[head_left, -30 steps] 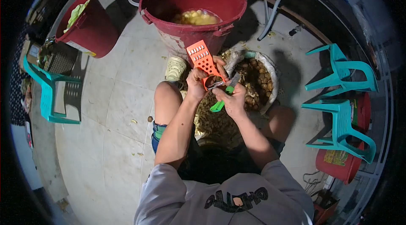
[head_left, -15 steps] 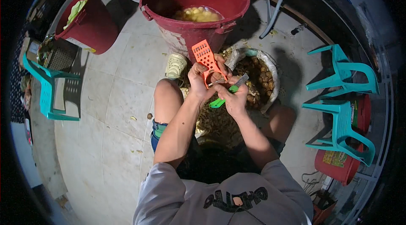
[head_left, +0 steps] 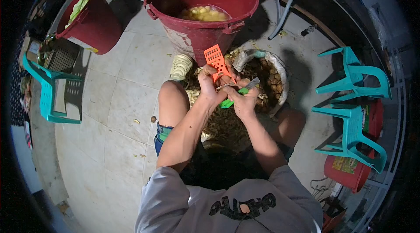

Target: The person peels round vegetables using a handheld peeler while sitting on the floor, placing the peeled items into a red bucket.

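Note:
My left hand (head_left: 209, 85) is wrapped round an orange plastic peeler (head_left: 215, 57) with a slotted, perforated grater panel pointing away from me. Close against it, my right hand (head_left: 244, 102) grips a small knife (head_left: 226, 103) with a green handle; its short flat blade sticks out to the right. The right fingertips meet the peeler's blade end, though the exact contact is hidden by the fingers. Beyond my hands stands a big red bucket (head_left: 183, 36) with pale peeled potatoes (head_left: 203, 13) in liquid. An open white sack (head_left: 283, 77) of brown unpeeled potatoes (head_left: 274, 85) sits to the right.
Peelings (head_left: 223, 126) are heaped between my legs, beneath my hands. Another red bucket (head_left: 105, 31) stands at the far left, near a teal plastic chair (head_left: 47, 95). Two more teal chairs (head_left: 350, 128) and a red container (head_left: 345, 171) are on the right.
The orange peeler has shifted slightly nearer and to the right, its panel tilting a little differently. Both hands keep their grips; the knife's blade has turned slightly.

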Demonstrator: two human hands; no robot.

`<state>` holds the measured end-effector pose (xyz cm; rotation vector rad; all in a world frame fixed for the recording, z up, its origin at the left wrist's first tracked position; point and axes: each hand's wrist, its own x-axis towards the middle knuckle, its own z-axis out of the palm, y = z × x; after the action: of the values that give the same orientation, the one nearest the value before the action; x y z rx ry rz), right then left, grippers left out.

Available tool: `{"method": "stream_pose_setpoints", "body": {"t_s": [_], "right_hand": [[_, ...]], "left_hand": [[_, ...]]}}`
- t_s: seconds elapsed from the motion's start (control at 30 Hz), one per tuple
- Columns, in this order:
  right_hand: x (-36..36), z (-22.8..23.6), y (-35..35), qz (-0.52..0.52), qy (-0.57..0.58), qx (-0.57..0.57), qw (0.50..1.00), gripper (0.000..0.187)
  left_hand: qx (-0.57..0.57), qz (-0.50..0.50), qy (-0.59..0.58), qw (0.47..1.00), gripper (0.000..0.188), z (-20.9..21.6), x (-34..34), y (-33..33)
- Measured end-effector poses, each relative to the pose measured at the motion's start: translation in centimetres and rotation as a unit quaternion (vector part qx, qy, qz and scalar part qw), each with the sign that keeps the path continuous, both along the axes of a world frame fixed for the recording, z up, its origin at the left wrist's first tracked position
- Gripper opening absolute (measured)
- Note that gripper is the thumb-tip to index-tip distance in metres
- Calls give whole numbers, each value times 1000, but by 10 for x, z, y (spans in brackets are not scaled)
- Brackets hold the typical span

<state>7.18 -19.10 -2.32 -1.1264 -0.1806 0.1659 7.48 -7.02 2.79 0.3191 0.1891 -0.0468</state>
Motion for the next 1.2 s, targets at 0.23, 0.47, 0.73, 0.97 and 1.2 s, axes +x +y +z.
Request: {"method": "stream_pose_setpoints", "body": {"t_s": [0.23,0.47,0.73,0.97,1.2], "right_hand": [[-1,15,-2,51,18,5,999,25],[-6,14,2,9,7,32,999,17],[3,1,-5,34,-49,-62,996,22],[-1,2,2,31,15,59,998,20],[0,14,0,52,-17,29,998,17]], "left_hand": [[-102,8,-25,994,38,0,-3,5],[-68,-14,-47,997,36,1,-2,1],[-80,5,-10,997,34,9,-5,3],[-35,0,-47,998,36,2,-3,3],[-68,-7,-42,997,33,8,-5,4]]}}
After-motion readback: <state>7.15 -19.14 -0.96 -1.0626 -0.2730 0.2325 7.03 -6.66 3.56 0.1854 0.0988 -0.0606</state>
